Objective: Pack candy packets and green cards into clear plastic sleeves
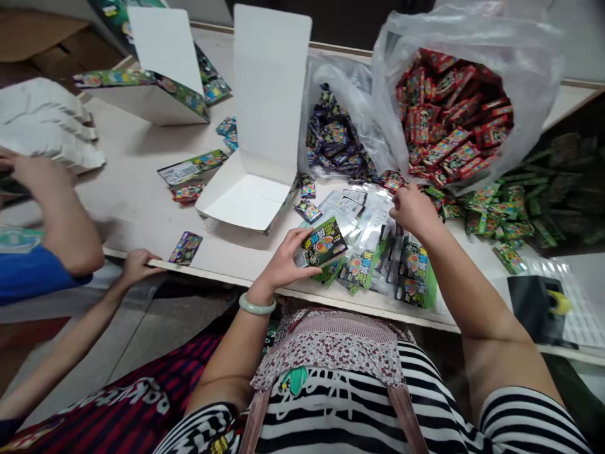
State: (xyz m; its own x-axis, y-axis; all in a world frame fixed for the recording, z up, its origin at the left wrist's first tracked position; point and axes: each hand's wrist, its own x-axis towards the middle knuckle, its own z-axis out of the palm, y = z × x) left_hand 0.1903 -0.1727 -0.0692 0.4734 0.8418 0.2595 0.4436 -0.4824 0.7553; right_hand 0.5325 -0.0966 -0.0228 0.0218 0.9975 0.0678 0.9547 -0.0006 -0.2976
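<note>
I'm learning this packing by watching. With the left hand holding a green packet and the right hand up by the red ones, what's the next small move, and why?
Probably the right hand should pick one red packet at the mouth of the clear bag and bring it to the green packet in the left hand. It is already resting there, and the white box lies open.

Bright, even overhead light. Glare whitens the clear plastic bag (472,38) at one o'clock. Soft shadows lie beside the open white carton (255,189). Edges bow with wide-angle distortion; three o'clock corner dim, slightly blurred.
</note>
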